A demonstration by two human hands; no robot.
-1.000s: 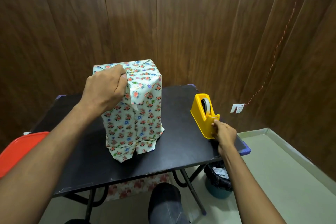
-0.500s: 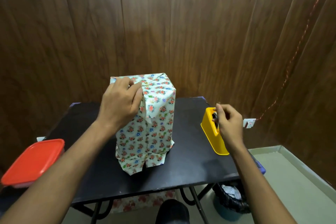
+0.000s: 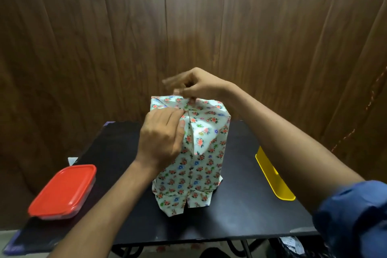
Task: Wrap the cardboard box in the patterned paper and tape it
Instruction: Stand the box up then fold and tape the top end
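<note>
The wrapped box [image 3: 194, 153] is standing upright at the centre of the desk [image 3: 240, 216], with the lidded container [image 3: 62, 191] lying to its left and the tape dispenser [image 3: 272, 176] sitting to its right. The left hand [image 3: 161, 138] is resting against the box's upper left side, and the right hand [image 3: 199, 86] is hovering over its top.

No text, label, brand, number or sign can be read anywhere in the view. The patterned paper [image 3: 201, 148] carries only small printed flowers, and the yellow tape dispenser [image 3: 274, 178] shows no marking.
</note>
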